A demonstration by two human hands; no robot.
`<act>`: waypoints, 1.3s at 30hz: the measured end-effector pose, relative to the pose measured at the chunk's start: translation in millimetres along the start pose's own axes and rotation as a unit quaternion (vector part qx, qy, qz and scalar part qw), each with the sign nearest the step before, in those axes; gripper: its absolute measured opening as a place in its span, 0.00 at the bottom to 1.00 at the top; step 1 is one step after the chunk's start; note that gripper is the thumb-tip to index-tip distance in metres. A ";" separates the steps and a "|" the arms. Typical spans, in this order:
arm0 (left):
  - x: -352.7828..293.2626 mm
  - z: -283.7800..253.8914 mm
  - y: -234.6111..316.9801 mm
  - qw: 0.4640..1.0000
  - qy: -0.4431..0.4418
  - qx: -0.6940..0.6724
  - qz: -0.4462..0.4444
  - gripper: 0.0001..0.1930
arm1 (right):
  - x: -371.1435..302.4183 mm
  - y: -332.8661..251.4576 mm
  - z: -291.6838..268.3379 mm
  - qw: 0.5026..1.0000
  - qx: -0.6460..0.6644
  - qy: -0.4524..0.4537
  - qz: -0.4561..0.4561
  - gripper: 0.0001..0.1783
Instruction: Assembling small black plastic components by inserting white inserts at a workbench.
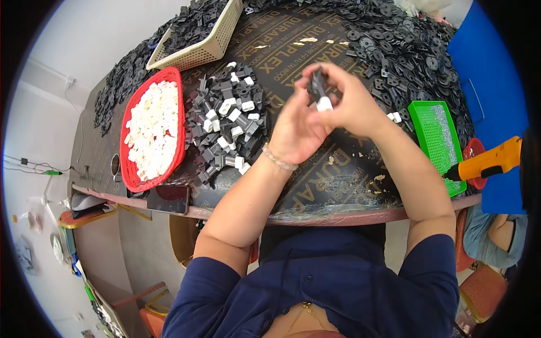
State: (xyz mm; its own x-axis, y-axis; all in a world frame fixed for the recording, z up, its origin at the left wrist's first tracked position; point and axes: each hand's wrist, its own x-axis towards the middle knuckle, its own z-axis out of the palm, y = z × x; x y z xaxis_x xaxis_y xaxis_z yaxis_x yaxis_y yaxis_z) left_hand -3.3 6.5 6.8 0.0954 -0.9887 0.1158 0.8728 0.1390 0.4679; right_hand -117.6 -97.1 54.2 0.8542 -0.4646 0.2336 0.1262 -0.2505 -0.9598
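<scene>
Above the middle of the table, my right hand (355, 104) is closed around a black plastic part with a white cap (323, 103) at its lower end. My left hand (301, 127) is close beside it, palm turned up and fingers loosely stretched toward the part. Its fingertips are blurred, and whether they touch the part is unclear. To the left lies a heap of black parts with white caps (228, 115). Further left, a red basket (181, 121) holds many small white pieces (152, 129).
A cream basket (211, 48) of black parts stands at the back left. Loose black parts (394, 48) cover the far and right table. At right are a green tray (422, 132) with small metallic pieces, an orange power tool (490, 159) and a red bowl (477, 147). A phone (169, 199) lies at the front edge.
</scene>
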 end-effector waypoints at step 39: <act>10.5 -42.0 -1.9 0.969 0.228 -0.094 0.011 0.18 | 142.8 87.9 -159.8 0.841 -0.494 0.214 0.063 0.18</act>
State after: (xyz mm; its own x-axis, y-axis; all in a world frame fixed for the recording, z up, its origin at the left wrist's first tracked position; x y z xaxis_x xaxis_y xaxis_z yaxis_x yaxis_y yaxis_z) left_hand 16.1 -6.5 -29.7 0.2795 -0.9139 -0.2943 0.9357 0.1906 0.2968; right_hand -65.1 -321.3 27.9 0.5436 -0.7502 0.3764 -0.6123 -0.6612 -0.4335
